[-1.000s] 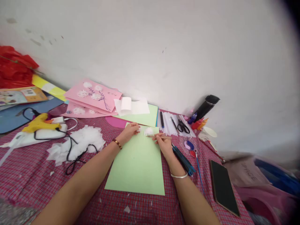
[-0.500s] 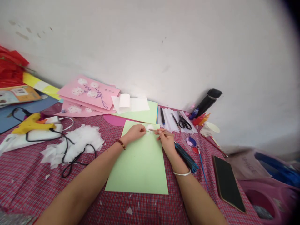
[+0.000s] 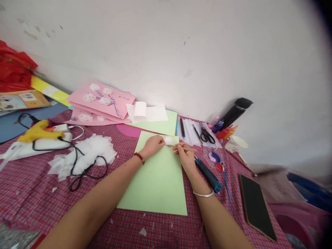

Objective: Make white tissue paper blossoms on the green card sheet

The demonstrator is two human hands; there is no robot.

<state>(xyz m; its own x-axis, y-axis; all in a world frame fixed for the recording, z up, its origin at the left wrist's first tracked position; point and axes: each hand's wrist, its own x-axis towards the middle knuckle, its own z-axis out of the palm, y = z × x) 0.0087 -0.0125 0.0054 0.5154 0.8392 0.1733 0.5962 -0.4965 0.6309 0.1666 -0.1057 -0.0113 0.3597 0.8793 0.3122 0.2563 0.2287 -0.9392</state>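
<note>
A light green sheet of paper (image 3: 155,186) lies in front of me under both hands. Near its top edge is a small white tuft of tissue paper (image 3: 169,140). My left hand (image 3: 153,145) has its fingertips pinched together at the tuft's left side, on a bit of the tissue. A slim brown pencil-like stick (image 3: 192,149) is gripped in my right hand (image 3: 185,156), its tip pointing left at the tissue. Whether that tip is a pencil point or a brush is too small to tell.
Left lie a tissue-square pile (image 3: 95,150), a black cord (image 3: 103,173) and a yellow glue gun (image 3: 41,131). Pink flower cards (image 3: 100,100) and a tissue roll (image 3: 140,110) lie behind. Rightward are scissors (image 3: 207,135), a paint palette (image 3: 214,157), a blue brush (image 3: 227,185) and a phone (image 3: 256,206).
The view has shifted slightly, moving the scene rightward. Both hands stay by the tissue at the sheet's top; the white tuft now shows more clearly between them.
</note>
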